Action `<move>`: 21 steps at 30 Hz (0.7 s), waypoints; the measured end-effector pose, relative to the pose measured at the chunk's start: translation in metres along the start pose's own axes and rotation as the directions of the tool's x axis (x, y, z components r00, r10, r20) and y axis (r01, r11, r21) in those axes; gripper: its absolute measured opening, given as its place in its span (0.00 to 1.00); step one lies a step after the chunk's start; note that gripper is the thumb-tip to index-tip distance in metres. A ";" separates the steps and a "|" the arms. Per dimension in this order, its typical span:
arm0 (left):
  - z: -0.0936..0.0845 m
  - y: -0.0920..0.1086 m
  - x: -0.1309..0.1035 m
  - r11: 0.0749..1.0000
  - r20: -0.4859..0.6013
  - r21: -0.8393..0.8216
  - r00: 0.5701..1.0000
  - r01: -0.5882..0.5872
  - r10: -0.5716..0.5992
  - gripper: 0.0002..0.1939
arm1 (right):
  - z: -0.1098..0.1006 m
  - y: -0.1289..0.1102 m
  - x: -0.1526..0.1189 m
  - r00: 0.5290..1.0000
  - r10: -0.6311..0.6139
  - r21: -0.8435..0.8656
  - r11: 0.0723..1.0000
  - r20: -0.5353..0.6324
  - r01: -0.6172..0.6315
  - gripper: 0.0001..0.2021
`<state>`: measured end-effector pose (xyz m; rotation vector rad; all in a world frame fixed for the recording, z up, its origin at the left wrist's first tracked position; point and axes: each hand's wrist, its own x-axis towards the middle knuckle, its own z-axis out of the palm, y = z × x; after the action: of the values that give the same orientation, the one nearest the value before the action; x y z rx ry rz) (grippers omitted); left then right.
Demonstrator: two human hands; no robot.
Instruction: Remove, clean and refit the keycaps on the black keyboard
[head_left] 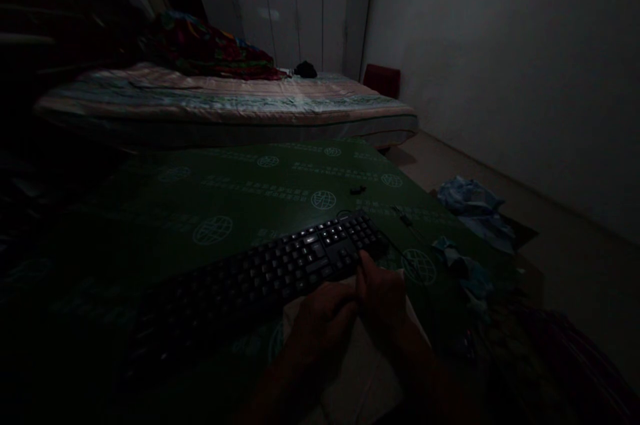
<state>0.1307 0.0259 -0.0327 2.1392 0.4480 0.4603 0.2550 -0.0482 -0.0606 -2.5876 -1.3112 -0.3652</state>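
My left hand (pixel 327 312) and my right hand (pixel 380 288) are close together, their fingers closed and meeting over a pale, flat sheet or cloth (pixel 370 372). Whatever lies between the fingers is too dark and small to make out. Just beyond both hands a black keyboard (pixel 270 272) lies slanted on the green printed board (pixel 240 205). The right hand's fingertips come near the keyboard's lower edge, by its number pad side. A dark cable (pixel 400 252) runs past the keyboard's right end.
A small black object (pixel 357 190) and a cable plug (pixel 403 217) lie on the board behind the keyboard. Crumpled cloths (pixel 463 268) rest at its right, with light blue fabric (pixel 473 205) farther off. A bed (pixel 250 108) stands at the back, beside a white wall (pixel 500 45).
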 end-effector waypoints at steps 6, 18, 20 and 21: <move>0.001 -0.001 0.000 1.000 0.002 0.016 1.000 0.020 -0.020 0.13 | -0.003 -0.002 0.002 1.000 0.017 -0.003 1.000 0.017 -0.017 0.17; 0.003 0.005 0.000 0.830 0.178 0.518 0.975 -0.208 0.134 0.10 | 0.000 -0.004 0.003 0.999 0.049 0.002 0.999 0.008 -0.049 0.19; 0.007 0.004 -0.001 0.754 0.235 0.599 0.960 -0.269 0.155 0.10 | 0.004 -0.002 0.004 1.000 0.028 0.008 1.000 -0.003 -0.028 0.20; 0.009 0.003 -0.002 0.735 0.244 0.616 0.956 -0.283 0.164 0.09 | 0.006 -0.001 0.004 1.000 0.017 0.018 1.000 -0.005 -0.017 0.20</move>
<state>0.1335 0.0168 -0.0359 2.9088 0.2626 0.2594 0.2566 -0.0429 -0.0646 -2.5798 -1.2840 -0.3557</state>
